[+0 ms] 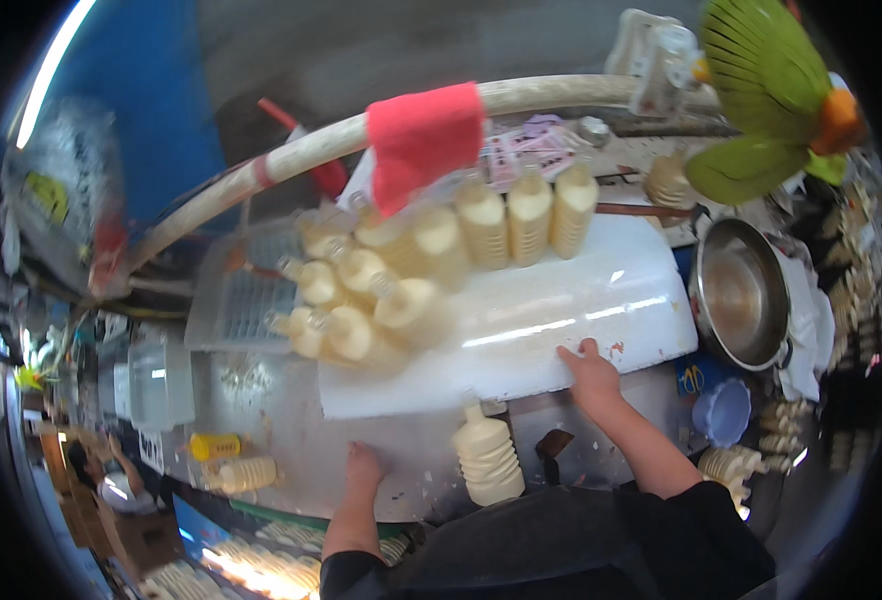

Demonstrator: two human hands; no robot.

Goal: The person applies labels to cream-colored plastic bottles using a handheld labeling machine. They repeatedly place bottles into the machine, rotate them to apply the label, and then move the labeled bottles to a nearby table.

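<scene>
Several clear bottles with pale cream contents stand in a cluster on the left part of a white board [541,350]; one bottle [482,225] is in the back row. My right hand [593,372] rests at the board's near edge, its thumb and a finger apart and nothing held. My left hand [363,465] is low over the metal table [421,460], left of a ribbed cream bottle [488,455] and apart from it. Its fingers are too small and blurred to make out. Beside that ribbed bottle lies a dark brown tool [553,445].
A steel pan [741,293] and a lavender bowl [722,412] are at the right. A pink cloth [426,143] hangs over a pale pole behind the bottles. A clear plastic crate [246,290], a yellow container [215,446] and a lying bottle [244,474] are on the left.
</scene>
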